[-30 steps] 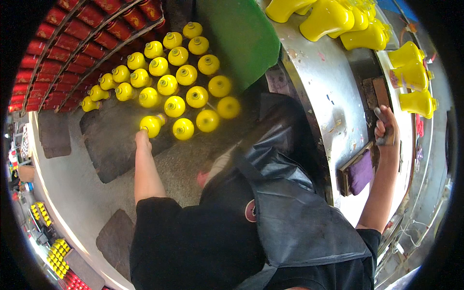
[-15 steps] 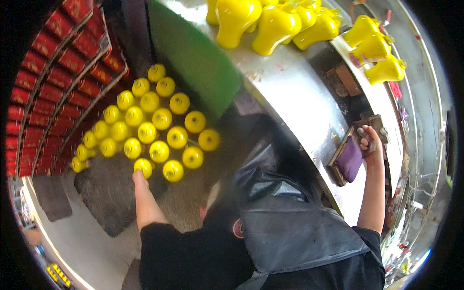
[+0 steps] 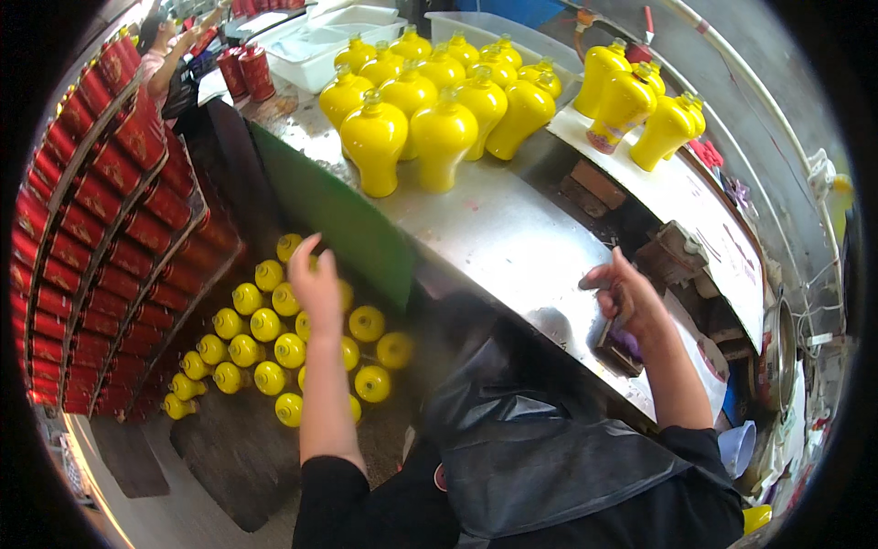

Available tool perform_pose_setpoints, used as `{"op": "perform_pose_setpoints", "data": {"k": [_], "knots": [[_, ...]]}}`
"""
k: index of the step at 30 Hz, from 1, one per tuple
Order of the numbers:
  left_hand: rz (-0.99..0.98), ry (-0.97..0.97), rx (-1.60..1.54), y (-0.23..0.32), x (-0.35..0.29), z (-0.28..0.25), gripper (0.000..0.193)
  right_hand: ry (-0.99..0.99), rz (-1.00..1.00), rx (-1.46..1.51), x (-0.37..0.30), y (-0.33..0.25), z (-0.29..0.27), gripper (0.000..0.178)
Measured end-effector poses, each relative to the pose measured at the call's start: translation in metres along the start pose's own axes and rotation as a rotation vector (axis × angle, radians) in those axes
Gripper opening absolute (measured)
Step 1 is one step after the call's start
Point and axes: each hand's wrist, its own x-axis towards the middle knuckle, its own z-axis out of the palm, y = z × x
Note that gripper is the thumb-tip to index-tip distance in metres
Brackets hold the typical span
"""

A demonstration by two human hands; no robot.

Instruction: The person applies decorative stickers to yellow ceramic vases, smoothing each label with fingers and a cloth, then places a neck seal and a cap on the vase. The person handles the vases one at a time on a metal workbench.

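My left hand point(image 3: 315, 282) is raised over the yellow bottles point(image 3: 265, 325) standing in rows low on the left. Its fingers are spread and nothing shows in them. My right hand point(image 3: 627, 295) hovers above the shiny metal tabletop point(image 3: 512, 245), fingers partly bent and apart, with no held object visible. A fingertip on it looks dark. Below this hand, mostly covered by it, lies a purple pad point(image 3: 626, 344) in a wooden frame. Across the table's far part stands a group of glossy yellow bottles point(image 3: 443, 137) with narrow necks.
A green panel point(image 3: 334, 215) separates the low bottles from the table. Stacked red containers point(image 3: 101, 247) rise at left. White tubs point(image 3: 306, 55) sit behind the bottles. More yellow bottles point(image 3: 626, 101) occupy a white board at right. Another person point(image 3: 157, 59) is at far left.
My left hand has risen from a low yellow bottle and spread its fingers. My right hand has moved left from beside the purple pad. The view now takes in more of the far table.
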Motion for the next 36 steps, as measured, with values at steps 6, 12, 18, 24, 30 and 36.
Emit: {"op": "perform_pose_setpoints", "data": {"k": [6, 12, 18, 24, 30, 36], "knots": [[0.264, -0.145, -0.194, 0.167, 0.087, 0.141, 0.039, -0.343, 0.142, 0.039, -0.048, 0.033, 0.012, 0.059], [0.454, -0.125, 0.216, 0.194, 0.134, 0.179, 0.041, -0.246, 0.078, 0.092, -0.075, 0.052, -0.007, 0.044], [0.644, -0.298, 0.113, 0.244, 0.069, 0.171, 0.036, -0.01, 0.076, 0.015, -0.083, 0.054, -0.037, 0.036], [0.298, -0.628, -0.32, 0.347, 0.018, 0.166, 0.032, 0.294, -0.294, -0.337, -0.101, 0.033, -0.068, 0.025], [0.211, -1.044, -0.574, 0.425, -0.068, 0.243, 0.028, 0.367, -0.506, -0.428, -0.111, 0.019, -0.108, 0.081], [-0.019, -1.186, -0.755, 0.409, -0.15, 0.321, 0.052, 0.416, -0.383, -0.06, -0.082, 0.039, -0.142, 0.078]]}}
